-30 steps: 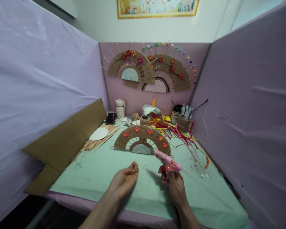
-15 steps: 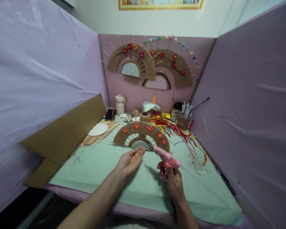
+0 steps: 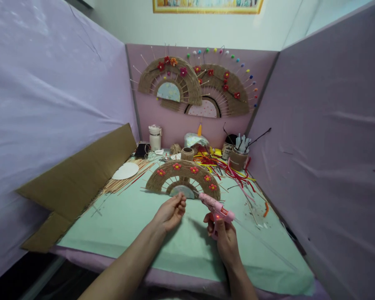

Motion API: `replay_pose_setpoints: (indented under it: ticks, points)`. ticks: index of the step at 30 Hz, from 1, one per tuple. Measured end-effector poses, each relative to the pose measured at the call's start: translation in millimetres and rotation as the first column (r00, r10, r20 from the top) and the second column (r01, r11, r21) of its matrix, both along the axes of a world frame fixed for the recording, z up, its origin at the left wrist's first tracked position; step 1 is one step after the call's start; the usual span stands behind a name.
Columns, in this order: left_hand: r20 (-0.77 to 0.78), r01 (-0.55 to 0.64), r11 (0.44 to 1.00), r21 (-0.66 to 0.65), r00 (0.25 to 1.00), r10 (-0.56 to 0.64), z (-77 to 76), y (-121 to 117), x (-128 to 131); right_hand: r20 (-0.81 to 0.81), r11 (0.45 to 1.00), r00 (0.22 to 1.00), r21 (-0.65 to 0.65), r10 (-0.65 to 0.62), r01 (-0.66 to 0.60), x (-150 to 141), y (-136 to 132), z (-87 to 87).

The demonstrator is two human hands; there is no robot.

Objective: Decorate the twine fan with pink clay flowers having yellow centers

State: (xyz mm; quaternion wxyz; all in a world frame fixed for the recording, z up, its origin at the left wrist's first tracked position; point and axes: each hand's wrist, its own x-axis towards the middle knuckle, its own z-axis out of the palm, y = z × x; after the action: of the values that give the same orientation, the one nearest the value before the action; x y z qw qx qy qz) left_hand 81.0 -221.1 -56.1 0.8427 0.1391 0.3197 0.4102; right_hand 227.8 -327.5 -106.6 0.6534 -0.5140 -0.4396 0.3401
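Note:
My right hand [image 3: 226, 241] is wrapped round the handle of a pink hot glue gun [image 3: 213, 204]. A red light glows on the gun, and a long clear glue stick [image 3: 265, 239] trails from its back. The nozzle points up and left, close to the front edge of a twine-woven fan [image 3: 154, 180] with red and yellow flowers and a pale half-round centre. Before that centre is my left hand [image 3: 171, 213], palm partly up, fingers curled in with the thumb against them. Whatever these fingers hold is too small or hidden to make out.
On the left lie thin sticks [image 3: 112, 183], a white oval disc [image 3: 125, 171] and folded cardboard [image 3: 81, 183]. Behind the fan stands a twine roll [image 3: 187, 154]. Coloured pipe cleaners [image 3: 212, 163] and a pot of glue sticks [image 3: 239, 158] are at the right back.
My left hand's fingers have curled from an open, flat palm bearing something tiny into a closed pinch. The glue gun stays nearly where it was; the whole view has shifted slightly.

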Motion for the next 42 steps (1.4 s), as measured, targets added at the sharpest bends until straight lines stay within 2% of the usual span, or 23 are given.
replay_pose_setpoints:
  ticks: [9,15,22,29,42]
  points:
    - [0.060,-0.016,0.999,0.033,0.998,0.014,-8.5,2.1,-1.8,0.002,1.000,1.000,0.005,-0.009,0.009,-0.2,-0.1,3.3]
    - [0.080,0.057,0.995,-0.076,0.995,-0.051,-10.7,1.1,-5.4,-0.028,1.000,1.000,0.006,-0.015,0.015,-0.5,-0.8,6.4]
    - [0.096,0.131,0.991,0.022,0.986,-0.133,-13.8,-0.6,-7.0,0.004,1.000,1.000,0.006,-0.024,0.024,0.0,-1.4,5.8]
    - [0.014,0.075,0.997,-0.005,0.997,-0.075,-13.3,-3.0,-5.3,-0.003,1.000,1.000,0.001,-0.017,0.017,-0.2,-1.8,6.8]
    - [0.084,0.065,0.997,0.032,0.994,-0.068,-16.9,-1.1,-6.8,-0.019,1.000,1.000,0.007,-0.013,0.014,-0.8,-1.6,7.1]
